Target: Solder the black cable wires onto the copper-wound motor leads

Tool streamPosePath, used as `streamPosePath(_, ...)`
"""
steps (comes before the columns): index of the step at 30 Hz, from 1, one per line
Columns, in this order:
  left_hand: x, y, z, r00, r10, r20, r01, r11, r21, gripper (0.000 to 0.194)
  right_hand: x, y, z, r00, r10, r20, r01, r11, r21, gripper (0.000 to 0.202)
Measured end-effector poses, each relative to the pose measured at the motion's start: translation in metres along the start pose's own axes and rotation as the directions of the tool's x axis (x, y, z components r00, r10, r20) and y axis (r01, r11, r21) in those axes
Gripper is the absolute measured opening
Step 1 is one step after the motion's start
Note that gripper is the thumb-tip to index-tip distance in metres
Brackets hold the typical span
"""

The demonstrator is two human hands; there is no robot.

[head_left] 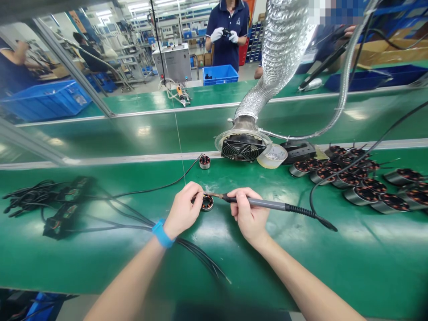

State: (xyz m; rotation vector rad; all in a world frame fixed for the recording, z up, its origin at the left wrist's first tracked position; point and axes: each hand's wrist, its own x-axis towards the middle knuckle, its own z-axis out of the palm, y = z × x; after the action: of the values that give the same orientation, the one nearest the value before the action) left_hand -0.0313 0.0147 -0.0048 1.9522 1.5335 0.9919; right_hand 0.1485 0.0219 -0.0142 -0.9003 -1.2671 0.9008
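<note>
My right hand (pixel 249 216) grips a soldering iron (pixel 261 202) like a pen, its tip pointing left over a small motor stator (pixel 207 203) on the green bench. At the stator's left side, my left hand (pixel 185 207) is closed in a pinch. A thin solder wire (pixel 178 133) hangs from above and runs down into those fingers. The fingers cover part of the stator, and I cannot make out exactly where the iron's tip touches. A blue band (pixel 162 233) circles my left wrist.
Behind my hands stands a fume fan (pixel 243 150) on a foil duct (pixel 267 62), beside a tape roll (pixel 272 156). Several stators (pixel 363 195) crowd the right; one stator (pixel 204 162) sits at the back. Black cables (pixel 123 218) lie left. A gloved person (pixel 229 35) stands beyond.
</note>
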Motion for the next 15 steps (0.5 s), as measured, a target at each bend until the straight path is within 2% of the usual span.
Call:
streamPosePath(6, -0.0003, -0.0002, 0.0008, 1.000, 0.005, -0.013, -0.004, 1.000, 0.014, 0.020, -0.0007, 0.0001, -0.0012, 1.000, -0.003, 0.018, 0.003, 1.000, -0.009, 0.032)
streamPosePath(11, 0.0001, 0.0022, 0.0006, 1.000, 0.005, -0.025, -0.005, 1.000, 0.000, 0.020, 0.0007, -0.0026, -0.0011, 0.998, -0.016, -0.063, 0.017, 1.000, 0.009, 0.032)
streamPosePath(15, -0.0001, 0.0017, 0.0011, 1.000, -0.010, -0.020, 0.010, 1.000, -0.008, 0.020, 0.0009, -0.0021, -0.0010, 0.997, -0.013, -0.079, 0.014, 1.000, 0.007, 0.031)
